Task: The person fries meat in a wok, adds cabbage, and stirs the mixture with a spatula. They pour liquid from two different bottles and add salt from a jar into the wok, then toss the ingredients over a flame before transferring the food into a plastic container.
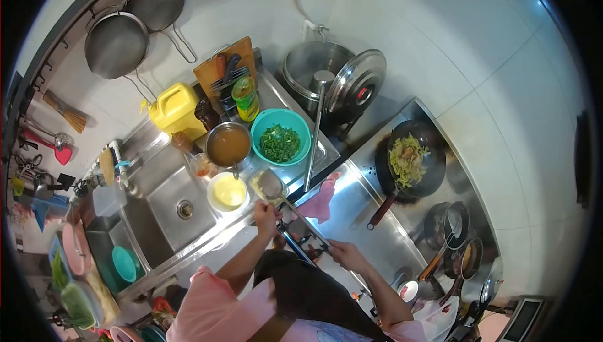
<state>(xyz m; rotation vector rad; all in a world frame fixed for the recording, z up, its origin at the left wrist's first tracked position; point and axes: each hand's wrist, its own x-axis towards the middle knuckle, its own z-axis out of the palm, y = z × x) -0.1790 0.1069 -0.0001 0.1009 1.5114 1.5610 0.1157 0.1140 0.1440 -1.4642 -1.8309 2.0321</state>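
Stainless steel surface [370,216] runs the length of a tiled kitchen as a person in a pink top works from above it, both arms reaching forward. The left hand [266,212] is closed around the handle of a metal ladle [271,185], whose bowl rests at a small tray of pale food [259,186] beside the sink [179,207]. The right hand [344,254] sits at the counter's front edge, apparently clenched on a dark handle [301,248]; the fisheye view is too small there to be sure what it belongs to.

Scooping cleanly here looks to call for a level ladle, kept low over the tray, with the wrist steady so nothing spills onto the steel.

Counted across the frame: one black wok [411,160] of stir-fried food on the burner, well apart from the hands; one large stockpot [314,72] with its lid [358,81] leaning against it; one teal bowl of chopped greens [281,136]; one pot of brown liquid [228,144]; one yellow bowl [227,191]; one yellow jug [176,111]; two round pans [135,28] hanging on the wall; one pink cloth [322,200] lying on the steel.
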